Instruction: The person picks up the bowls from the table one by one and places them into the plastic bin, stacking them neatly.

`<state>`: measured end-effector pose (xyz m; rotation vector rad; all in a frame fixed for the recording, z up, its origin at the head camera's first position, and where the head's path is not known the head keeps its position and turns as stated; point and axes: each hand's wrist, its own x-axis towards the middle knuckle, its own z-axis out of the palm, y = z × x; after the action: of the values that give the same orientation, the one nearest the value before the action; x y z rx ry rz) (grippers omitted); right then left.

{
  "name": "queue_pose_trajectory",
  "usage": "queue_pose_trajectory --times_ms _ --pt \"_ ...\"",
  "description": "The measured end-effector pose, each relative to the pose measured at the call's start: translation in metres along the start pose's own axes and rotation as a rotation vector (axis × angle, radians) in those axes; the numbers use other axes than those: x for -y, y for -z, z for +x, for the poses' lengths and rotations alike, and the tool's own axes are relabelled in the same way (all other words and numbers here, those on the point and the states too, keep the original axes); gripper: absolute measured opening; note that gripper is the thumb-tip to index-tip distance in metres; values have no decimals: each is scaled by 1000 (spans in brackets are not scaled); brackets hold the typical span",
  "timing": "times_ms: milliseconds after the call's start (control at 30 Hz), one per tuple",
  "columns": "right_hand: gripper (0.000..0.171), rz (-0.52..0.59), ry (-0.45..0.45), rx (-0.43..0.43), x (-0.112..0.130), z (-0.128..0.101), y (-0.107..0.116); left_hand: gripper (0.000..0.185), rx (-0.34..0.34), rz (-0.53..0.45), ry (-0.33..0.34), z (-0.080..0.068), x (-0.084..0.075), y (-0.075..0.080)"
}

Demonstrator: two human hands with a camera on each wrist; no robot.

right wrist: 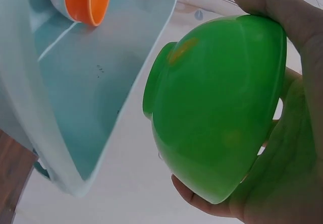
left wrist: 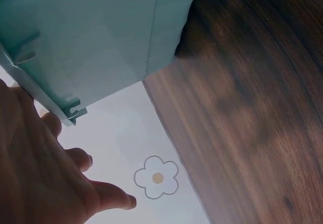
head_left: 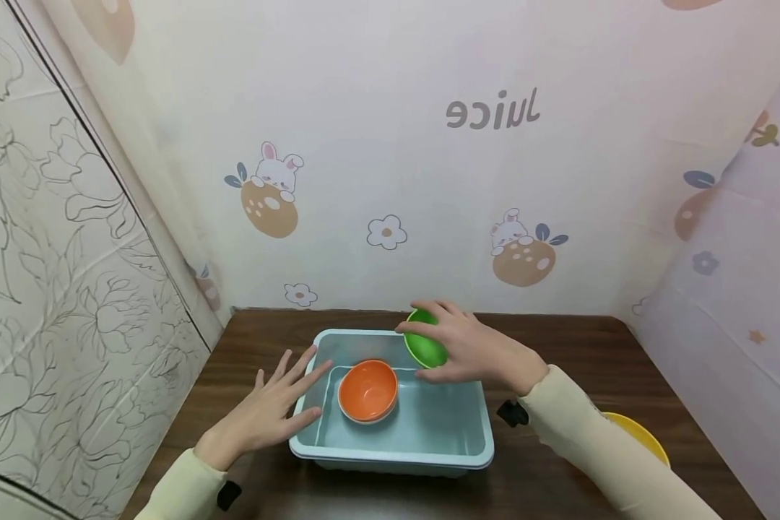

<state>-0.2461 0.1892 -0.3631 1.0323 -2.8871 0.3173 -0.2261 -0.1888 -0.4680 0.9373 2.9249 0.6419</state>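
Observation:
My right hand (head_left: 471, 347) grips a green bowl (right wrist: 217, 98) by its rim, thumb on one side and fingers on the other. It holds the bowl tilted above the back right of a light blue plastic bin (head_left: 429, 460). Inside the bin, left of its middle, sits an orange bowl (head_left: 368, 391) with a pale layer around its outside; whether that is a second bowl I cannot tell. My left hand (head_left: 266, 412) spreads its fingers over the bin's left rim and holds nothing. In the left wrist view its fingers (left wrist: 113, 194) lie close to the bin's edge.
A yellow round item (head_left: 640, 437), partly hidden by my right forearm, lies on the dark wooden table (head_left: 559, 336) at the right. A patterned cloth (head_left: 390, 144) hangs behind the table, and more cloth stands on both sides.

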Motion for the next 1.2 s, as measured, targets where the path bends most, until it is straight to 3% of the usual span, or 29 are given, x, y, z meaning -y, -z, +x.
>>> queue_pose_trajectory --times_ms 567,1200 --pt "68 4 78 16 11 15 -15 73 -15 28 -13 -1 3 0" --pt "66 20 107 116 23 36 -33 75 -4 21 -4 -1 1 2"
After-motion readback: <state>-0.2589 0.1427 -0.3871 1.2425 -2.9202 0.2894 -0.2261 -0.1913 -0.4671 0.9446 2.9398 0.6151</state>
